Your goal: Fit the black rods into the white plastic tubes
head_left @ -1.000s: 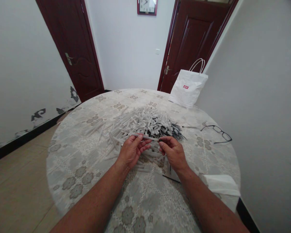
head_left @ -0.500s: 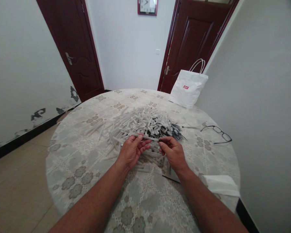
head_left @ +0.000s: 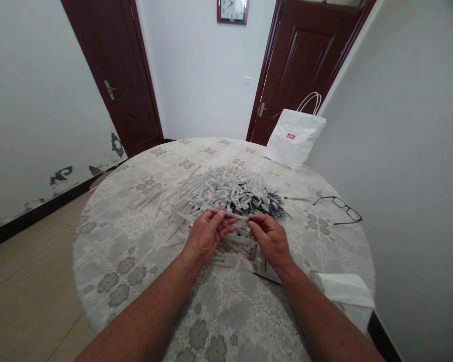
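Note:
My left hand (head_left: 206, 235) and my right hand (head_left: 271, 240) hold one pale grey pen barrel (head_left: 230, 214) between them, level, just above the near edge of a heap of pen parts (head_left: 219, 193). The left fingers pinch its left part; the right fingertips pinch its right end. The heap mixes grey-white tubes and small caps, with thin black refills (head_left: 274, 203) bunched at its right side. All of it lies on a round table with a lace-patterned cloth (head_left: 136, 251).
A white paper bag (head_left: 294, 138) stands at the table's far right edge. Black-framed glasses (head_left: 337, 207) lie to the right. A folded white tissue (head_left: 343, 289) rests near my right forearm. Two dark red doors and a wall clock are behind.
The view has shifted slightly; my hands keep the same grip on the barrel, with the right fingertips nudged a little closer to its end.

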Action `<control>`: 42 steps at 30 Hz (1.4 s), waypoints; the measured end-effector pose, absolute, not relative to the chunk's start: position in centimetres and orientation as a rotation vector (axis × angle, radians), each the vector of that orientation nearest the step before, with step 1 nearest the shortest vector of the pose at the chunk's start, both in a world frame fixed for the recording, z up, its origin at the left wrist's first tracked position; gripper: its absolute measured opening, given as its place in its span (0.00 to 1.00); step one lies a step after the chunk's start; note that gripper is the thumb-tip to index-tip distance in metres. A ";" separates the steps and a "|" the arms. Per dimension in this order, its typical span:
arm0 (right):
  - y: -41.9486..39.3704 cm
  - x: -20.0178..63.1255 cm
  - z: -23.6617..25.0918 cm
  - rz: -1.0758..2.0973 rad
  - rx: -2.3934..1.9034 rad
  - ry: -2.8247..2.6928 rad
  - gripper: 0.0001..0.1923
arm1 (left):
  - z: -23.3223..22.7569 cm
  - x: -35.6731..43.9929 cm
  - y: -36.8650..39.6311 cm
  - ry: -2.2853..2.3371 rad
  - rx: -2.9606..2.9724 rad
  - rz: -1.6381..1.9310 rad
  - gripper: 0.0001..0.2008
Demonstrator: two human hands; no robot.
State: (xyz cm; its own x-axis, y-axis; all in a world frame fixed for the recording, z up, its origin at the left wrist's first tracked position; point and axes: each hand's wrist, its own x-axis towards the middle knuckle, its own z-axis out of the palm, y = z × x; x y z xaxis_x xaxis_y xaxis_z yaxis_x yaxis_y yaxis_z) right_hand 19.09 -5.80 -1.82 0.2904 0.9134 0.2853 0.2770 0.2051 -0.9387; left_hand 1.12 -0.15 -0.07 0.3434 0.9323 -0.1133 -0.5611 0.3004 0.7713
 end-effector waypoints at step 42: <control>-6.4 19.1 -1.7 0.544 -1.353 -1.398 0.12 | -0.1 1.3 -0.3 0.624 0.702 1.080 0.14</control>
